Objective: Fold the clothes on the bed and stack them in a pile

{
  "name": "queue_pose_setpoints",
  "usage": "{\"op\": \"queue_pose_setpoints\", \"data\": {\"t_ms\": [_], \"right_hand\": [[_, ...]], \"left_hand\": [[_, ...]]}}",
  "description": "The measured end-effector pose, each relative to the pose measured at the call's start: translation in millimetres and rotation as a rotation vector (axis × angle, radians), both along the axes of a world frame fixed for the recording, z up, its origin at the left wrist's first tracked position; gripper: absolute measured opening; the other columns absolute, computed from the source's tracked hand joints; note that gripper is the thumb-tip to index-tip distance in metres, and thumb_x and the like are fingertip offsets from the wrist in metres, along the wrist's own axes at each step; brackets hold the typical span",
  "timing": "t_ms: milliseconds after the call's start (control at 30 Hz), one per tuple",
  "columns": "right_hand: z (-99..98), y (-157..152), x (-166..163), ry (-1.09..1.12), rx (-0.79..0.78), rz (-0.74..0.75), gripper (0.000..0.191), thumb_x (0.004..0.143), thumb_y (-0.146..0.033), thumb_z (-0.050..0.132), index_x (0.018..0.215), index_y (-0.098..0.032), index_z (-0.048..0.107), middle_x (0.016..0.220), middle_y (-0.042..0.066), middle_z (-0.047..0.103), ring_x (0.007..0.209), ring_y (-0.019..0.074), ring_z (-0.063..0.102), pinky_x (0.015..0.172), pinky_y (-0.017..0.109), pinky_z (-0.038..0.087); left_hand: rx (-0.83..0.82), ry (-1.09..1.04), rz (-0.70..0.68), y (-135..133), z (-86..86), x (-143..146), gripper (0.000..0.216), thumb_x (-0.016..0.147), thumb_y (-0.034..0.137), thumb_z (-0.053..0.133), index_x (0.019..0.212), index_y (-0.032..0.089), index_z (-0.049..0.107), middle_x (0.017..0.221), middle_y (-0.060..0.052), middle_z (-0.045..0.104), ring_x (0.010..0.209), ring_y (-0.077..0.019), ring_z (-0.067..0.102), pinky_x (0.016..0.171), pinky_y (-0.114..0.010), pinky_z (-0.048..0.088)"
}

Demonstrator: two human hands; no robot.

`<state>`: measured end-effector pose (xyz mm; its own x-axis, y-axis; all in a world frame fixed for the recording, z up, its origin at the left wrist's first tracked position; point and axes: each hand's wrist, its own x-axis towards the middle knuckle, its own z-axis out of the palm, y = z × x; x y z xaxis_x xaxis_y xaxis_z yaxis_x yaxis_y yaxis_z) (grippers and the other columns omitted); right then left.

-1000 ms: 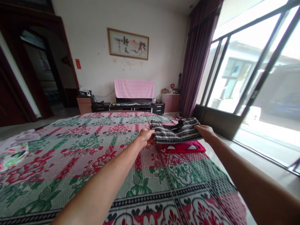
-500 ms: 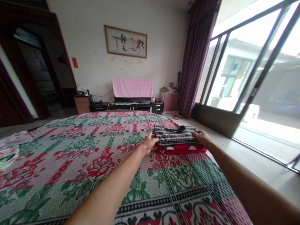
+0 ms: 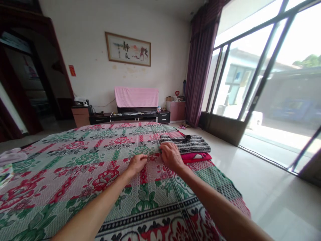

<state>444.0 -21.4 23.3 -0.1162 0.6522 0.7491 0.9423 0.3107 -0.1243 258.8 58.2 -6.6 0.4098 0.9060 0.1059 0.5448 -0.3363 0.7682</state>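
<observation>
A folded black-and-white striped knit garment [image 3: 194, 144] lies on top of a folded red cloth [image 3: 198, 158] with pale patches, near the bed's right edge. A dark band or tie lies on the knit's upper side. My right hand [image 3: 172, 155] is at the stack's left edge, palm down with its fingers loosely bent; whether it touches the knit I cannot tell. Left of it, my left hand [image 3: 137, 164] hovers over or rests on the flowered bedspread [image 3: 105, 197]. Its fingers are loosely curled, and I see nothing in them.
Light cloths [image 3: 12, 156] lie at the bed's far left. Beyond the bed stand a low black TV cabinet [image 3: 102, 119], a pink cloth [image 3: 136, 97] over a screen, and a pink cabinet [image 3: 177, 111]. Tiled floor [image 3: 265, 187] and a glass sliding door [image 3: 245, 73] are to the right.
Both hands have let go of the striped knit's two sides. My right hand has moved left across the stack, and my left hand has drawn away to the left. The view has turned slightly right.
</observation>
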Motion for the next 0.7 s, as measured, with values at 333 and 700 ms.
{"op": "queue_pose_setpoints", "data": {"t_ms": [333,700], "right_hand": [[-37.9,23,-129,0.007,-0.387,0.119,0.024,0.076,-0.011,0.046,0.090,-0.017,0.065,0.089,0.006,0.064,0.086,0.0159,0.057,0.078,0.023,0.040],[-33.2,55,-245,0.010,-0.480,0.041,0.025,0.078,-0.015,0.045,0.081,-0.018,0.069,0.090,0.008,0.066,0.087,0.0175,0.058,0.080,0.026,0.039]], "left_hand": [[0.477,0.554,0.158,0,-15.9,-193,0.023,0.082,0.019,0.044,0.086,0.021,0.067,0.095,-0.006,0.066,0.093,-0.0192,0.058,0.089,-0.029,0.038],[0.454,0.524,0.437,-31,-18.2,-310,0.029,0.086,0.022,0.040,0.098,0.020,0.066,0.108,-0.007,0.064,0.105,-0.0194,0.054,0.096,-0.030,0.035]]}}
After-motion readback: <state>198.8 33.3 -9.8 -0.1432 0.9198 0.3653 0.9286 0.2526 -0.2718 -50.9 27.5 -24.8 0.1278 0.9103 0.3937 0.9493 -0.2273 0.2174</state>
